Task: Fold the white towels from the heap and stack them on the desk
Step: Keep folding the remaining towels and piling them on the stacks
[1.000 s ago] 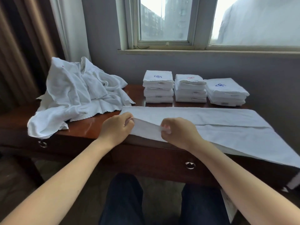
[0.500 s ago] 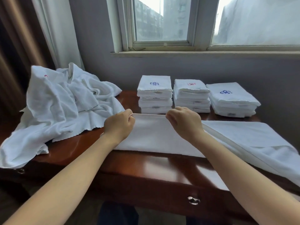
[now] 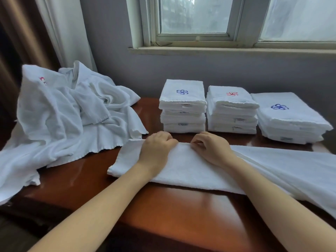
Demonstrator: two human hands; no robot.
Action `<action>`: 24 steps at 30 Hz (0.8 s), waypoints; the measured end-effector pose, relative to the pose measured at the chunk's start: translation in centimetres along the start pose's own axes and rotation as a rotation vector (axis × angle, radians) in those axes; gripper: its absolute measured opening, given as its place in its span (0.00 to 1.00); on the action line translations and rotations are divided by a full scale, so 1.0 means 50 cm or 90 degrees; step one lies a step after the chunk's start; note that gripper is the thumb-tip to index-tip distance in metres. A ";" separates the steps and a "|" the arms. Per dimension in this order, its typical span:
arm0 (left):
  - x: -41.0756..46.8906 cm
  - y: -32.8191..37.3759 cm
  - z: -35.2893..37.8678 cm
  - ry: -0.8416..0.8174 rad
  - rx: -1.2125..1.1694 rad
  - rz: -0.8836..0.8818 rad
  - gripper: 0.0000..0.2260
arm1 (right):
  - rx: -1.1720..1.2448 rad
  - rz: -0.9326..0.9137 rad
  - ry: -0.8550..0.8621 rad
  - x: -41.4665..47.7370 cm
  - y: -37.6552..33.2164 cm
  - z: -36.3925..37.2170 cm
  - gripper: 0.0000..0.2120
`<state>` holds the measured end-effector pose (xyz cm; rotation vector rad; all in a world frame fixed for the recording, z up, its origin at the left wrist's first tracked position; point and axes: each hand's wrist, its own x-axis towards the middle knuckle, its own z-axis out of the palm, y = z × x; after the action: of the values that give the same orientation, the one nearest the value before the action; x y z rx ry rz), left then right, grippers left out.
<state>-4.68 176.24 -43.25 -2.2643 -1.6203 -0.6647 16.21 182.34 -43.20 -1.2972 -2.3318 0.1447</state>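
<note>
1. Glossy reddish-brown wooden desk [image 3: 181, 211] is sitting under a window sill [image 3: 227, 50], with a grey wall behind and a curtain [image 3: 69, 30] hanging at the left.
2. Crumpled heap [image 3: 63, 115] of white terry towels is lying on the desk's left end.
3. Three squared piles of folded towels are lining the back. The left stack [image 3: 182, 106] is showing blue flower embroidery, the middle stack [image 3: 231, 110] red and the right stack [image 3: 289, 117] blue.
4. Long white towel [image 3: 190, 170] is lying flat mid-desk as a lengthwise-folded strip, with its right end running out of frame.
5. Left hand [image 3: 156, 148] is curling its fingers over the strip's far edge, gripping it. Right hand [image 3: 212, 148], just beside it, is pinching the same edge.
</note>
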 end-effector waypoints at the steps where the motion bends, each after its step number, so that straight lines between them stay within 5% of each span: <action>1: -0.002 0.006 0.007 -0.041 -0.075 -0.023 0.15 | 0.001 0.001 0.000 -0.001 0.001 0.001 0.04; 3: -0.007 -0.002 0.017 -0.168 -0.173 -0.110 0.18 | 0.005 0.006 0.007 -0.003 -0.001 0.003 0.04; 7: -0.018 -0.026 0.009 -0.291 -0.095 -0.115 0.23 | 0.008 0.014 0.015 -0.009 -0.020 0.009 0.04; 24: -0.185 -0.207 -0.107 -0.328 -0.057 -0.161 0.24 | 0.037 -0.023 0.027 0.006 -0.271 0.113 0.06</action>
<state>-18.01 169.61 -43.86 -2.4546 -2.1754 -0.2088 3.03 175.91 -43.91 -1.2183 -2.2971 0.1701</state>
